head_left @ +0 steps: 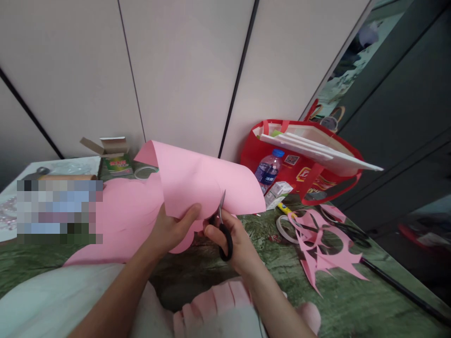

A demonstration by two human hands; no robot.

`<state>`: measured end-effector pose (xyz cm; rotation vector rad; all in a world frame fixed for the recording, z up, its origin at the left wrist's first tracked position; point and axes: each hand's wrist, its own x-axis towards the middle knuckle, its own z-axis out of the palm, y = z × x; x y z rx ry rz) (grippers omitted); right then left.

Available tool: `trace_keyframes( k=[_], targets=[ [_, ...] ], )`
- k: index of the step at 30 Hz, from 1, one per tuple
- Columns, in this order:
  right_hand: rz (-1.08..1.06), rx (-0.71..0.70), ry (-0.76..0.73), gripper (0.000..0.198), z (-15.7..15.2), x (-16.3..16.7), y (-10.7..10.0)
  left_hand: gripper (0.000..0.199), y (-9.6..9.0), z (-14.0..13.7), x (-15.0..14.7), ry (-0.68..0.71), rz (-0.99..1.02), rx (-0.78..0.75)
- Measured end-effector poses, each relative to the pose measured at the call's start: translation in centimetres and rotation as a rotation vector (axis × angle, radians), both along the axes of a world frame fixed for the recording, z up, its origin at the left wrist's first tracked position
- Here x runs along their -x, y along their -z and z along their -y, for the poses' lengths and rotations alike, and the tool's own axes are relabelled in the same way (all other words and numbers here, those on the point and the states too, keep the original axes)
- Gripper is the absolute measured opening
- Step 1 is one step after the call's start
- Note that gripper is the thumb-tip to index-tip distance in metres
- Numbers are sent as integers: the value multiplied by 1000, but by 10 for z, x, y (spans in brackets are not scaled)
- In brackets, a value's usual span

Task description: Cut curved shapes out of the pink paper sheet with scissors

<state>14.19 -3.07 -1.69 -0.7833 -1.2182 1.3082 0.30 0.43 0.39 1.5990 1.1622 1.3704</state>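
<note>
A large sheet of pink paper (207,173) curls upward in front of me. My left hand (178,227) grips its lower edge, thumb on the near face and the other fingers hidden behind. Black-handled scissors (226,241) are in my right hand (234,239), whose fingers are wrapped round the handles. One metal blade shows against the near face of the paper, pointing up; the other blade is hidden. More pink paper (130,211) lies below and to the left of the held sheet.
Pink paper offcuts (343,256) and a roll of tape (287,230) lie at the right. Behind them stand a red bag (299,164), a bottle (269,166) and a small white box (279,193). At the back left is an opened green box (118,162). Pale panels rise behind.
</note>
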Motion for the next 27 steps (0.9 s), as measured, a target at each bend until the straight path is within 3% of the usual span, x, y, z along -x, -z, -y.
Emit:
trace_keyframes(
  k=[15,27],
  targets=[
    [7,3,30,29,-1,1,-3,49,-4,3,0,-39,-31,18],
    [60,-14,30,32,1,-1,-5,37,-5,6,-1,-24,-27,30]
  ],
)
